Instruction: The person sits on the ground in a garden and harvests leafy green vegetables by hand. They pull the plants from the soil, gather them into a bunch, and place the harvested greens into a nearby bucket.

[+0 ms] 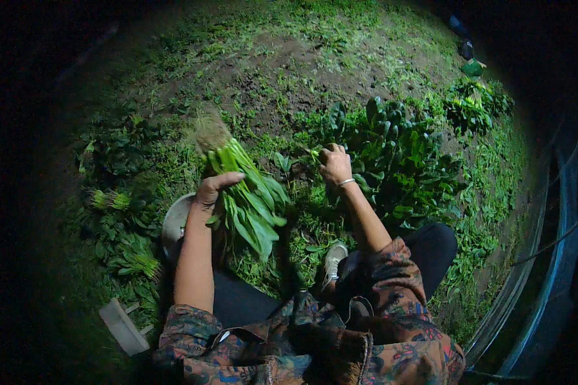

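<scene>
My left hand [217, 187] grips a thick bunch of leafy greens [250, 202], its thumb across the pale stems. The bunch's soil-coloured roots [212, 130] point away from me and look blurred, while the leaves hang towards my knees. My right hand [336, 163], with a light band on the wrist, has its fingers curled around a small green plant [314, 153]. Its pale stem end sticks out to the left of the fingers; the rest is hidden. Just right of that hand stands a dense patch of dark leafy plants [404, 159] rooted in the soil.
Several bundles of greens [135, 257] lie at the left, and another bundle [474, 103] at the far right. A pale round container [177, 219] sits beside my left forearm. A small stool-like object [124, 327] is at lower left. Plastic sheeting [554, 250] runs along the right.
</scene>
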Action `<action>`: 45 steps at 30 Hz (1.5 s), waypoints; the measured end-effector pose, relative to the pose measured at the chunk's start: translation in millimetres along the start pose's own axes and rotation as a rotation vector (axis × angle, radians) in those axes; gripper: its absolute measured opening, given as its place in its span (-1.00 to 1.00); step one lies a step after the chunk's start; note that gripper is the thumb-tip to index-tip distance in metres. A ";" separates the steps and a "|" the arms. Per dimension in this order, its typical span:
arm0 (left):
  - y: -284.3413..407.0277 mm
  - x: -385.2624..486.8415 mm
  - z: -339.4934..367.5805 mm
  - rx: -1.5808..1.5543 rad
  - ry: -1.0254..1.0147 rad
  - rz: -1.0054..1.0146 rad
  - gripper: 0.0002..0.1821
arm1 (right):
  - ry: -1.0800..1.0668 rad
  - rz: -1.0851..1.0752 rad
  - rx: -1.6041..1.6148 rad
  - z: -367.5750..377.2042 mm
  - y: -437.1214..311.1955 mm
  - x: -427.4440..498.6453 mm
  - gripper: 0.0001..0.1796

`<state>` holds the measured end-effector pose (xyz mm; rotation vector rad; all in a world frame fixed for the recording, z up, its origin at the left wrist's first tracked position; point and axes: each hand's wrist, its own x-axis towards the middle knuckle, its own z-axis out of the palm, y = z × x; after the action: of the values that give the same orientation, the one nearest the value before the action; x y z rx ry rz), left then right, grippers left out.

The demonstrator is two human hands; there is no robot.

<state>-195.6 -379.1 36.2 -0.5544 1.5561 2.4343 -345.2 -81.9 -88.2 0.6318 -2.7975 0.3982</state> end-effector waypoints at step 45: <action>-22.1 -11.3 22.6 0.628 -0.202 0.008 -0.62 | 0.153 0.154 1.299 -87.4 -64.8 -22.1 -0.82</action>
<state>-182.0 -348.8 31.0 -0.1760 2.0752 1.7763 -281.4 -102.2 0.3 0.5168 -2.1115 2.1992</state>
